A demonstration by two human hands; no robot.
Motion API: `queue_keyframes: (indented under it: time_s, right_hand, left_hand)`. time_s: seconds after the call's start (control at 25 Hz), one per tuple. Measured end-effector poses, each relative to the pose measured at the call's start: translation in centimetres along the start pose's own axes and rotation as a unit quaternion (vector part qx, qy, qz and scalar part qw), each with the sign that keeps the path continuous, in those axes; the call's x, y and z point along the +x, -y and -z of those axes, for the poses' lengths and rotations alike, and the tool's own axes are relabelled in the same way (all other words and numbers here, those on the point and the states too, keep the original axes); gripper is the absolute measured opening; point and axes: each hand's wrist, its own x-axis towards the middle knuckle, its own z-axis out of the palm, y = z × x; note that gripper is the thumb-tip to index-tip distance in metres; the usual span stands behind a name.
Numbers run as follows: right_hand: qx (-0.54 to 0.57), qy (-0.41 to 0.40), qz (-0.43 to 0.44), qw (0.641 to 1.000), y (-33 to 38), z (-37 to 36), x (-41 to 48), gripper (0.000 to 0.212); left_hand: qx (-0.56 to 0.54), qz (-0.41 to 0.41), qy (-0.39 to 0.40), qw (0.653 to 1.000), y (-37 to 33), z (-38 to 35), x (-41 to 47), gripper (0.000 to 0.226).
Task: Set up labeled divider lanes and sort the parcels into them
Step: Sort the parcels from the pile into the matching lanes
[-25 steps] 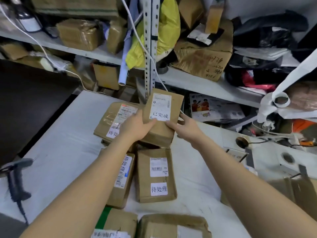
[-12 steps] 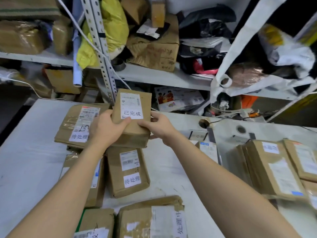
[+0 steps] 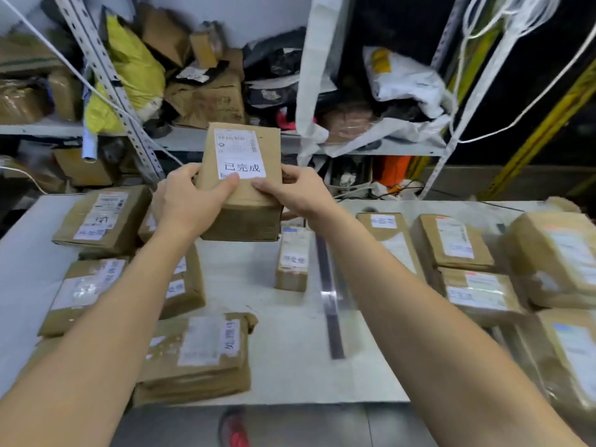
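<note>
Parcel (image 3: pixel 245 188) marked 已完成, gripped by left hand (image 3: pixel 190 201) and right hand (image 3: pixel 296 191), has lifted clear of the left pile (image 3: pixel 103 214) above the bench (image 3: pixel 290 333), likely bound rightward past the divider strip (image 3: pixel 330 295).

On the table (image 3: pixel 283 350), a divider strip (image 3: pixel 329 298) lies between the left parcels (image 3: pixel 103 217) and right parcels (image 3: pixel 451 240) — shelves (image 3: pixel 38 128) behind.

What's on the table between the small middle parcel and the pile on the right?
A dark strip lies between the small parcel and the right pile, seen in the head view.
</note>
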Motion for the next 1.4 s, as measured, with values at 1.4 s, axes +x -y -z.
queue_keyframes:
  time_s: [1.4]
  right_hand:
    - [-0.023, -0.075, -0.087, 0.993, -19.7, 44.1, -14.6, 0.061]
  left_hand:
    - [-0.147, 0.105, 0.207, 0.961, -27.6, -34.8, -24.1, 0.08]
